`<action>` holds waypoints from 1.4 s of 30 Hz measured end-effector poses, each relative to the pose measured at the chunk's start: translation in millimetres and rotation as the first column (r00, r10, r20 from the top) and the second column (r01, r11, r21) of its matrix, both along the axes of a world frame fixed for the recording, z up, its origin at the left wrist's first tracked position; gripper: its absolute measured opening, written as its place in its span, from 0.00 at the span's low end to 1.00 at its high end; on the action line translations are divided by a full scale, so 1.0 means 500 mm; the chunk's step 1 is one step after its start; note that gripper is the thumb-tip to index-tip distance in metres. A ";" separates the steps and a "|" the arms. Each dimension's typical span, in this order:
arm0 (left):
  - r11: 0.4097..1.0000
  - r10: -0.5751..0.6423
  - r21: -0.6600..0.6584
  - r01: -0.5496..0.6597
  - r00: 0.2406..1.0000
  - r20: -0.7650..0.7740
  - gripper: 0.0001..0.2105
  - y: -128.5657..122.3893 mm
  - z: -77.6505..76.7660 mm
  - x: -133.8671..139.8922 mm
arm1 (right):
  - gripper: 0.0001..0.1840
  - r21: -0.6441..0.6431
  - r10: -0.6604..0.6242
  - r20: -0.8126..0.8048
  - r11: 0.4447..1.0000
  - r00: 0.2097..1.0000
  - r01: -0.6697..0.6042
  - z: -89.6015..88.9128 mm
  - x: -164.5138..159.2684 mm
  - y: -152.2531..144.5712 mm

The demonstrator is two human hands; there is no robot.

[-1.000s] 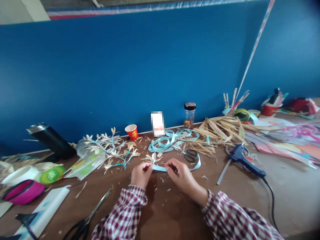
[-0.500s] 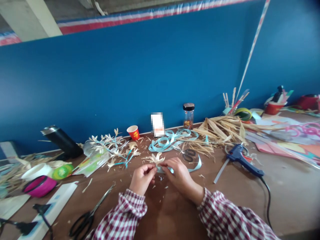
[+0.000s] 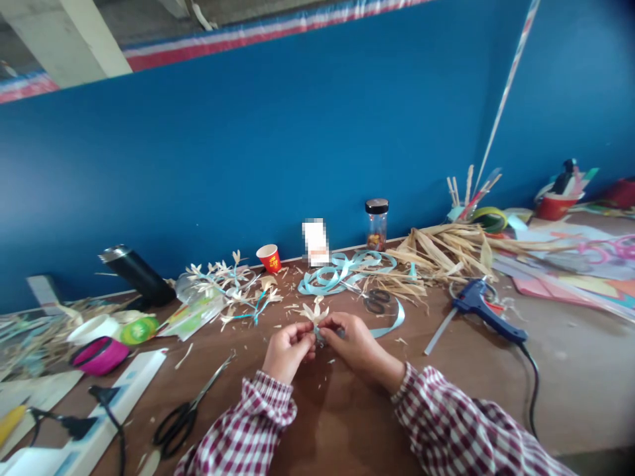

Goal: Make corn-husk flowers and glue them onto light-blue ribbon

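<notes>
Watching through the head camera. A second ago a length of blue ribbon lay stretched between the two hands; now that gap has closed. The right hand has come in leftward to meet the left hand, fingertips nearly touching at the base of a pale husk flower. Flower sits mid-table, petals spread and pointing to the far side, above the fingertips.

Grip: left thumb and forefinger closed on the flower's base. Right thumb and forefinger also closed, apparently pinching ribbon against the same spot; the exact contact is hidden by the fingers. The ribbon's loose part leaves the right hand on its far side and curls to the right, near the small scissors. I cannot tell whether it joins the ribbon coil farther back.

My reading: effort has shifted from handling ribbon along its length to gathering it at one point, probably around the flower's base. A slack pinch there could let it slip.

View has swung slightly left, bringing more of the power strip in. Glue gun, right side, untouched.
</notes>
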State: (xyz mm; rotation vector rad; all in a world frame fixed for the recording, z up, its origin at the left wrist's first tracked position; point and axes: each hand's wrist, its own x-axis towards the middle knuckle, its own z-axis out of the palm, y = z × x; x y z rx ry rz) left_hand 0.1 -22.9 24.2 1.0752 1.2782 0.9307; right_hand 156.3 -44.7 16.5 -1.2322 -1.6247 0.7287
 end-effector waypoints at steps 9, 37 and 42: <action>0.999 0.000 -0.034 0.000 1.000 -0.006 0.12 0.006 0.002 0.011 | 0.07 -0.037 -0.027 -0.068 0.999 0.997 0.024 -0.001 0.000 0.004; 0.992 0.088 -0.114 -0.062 0.968 0.234 0.11 0.080 -0.026 -0.008 | 0.06 0.244 -0.252 0.260 0.951 0.932 0.189 0.012 0.018 0.005; 0.970 0.240 -0.127 -0.209 0.908 0.342 0.09 0.100 -0.025 -0.028 | 0.08 0.163 -0.030 0.426 0.986 0.904 -0.045 0.009 0.010 -0.007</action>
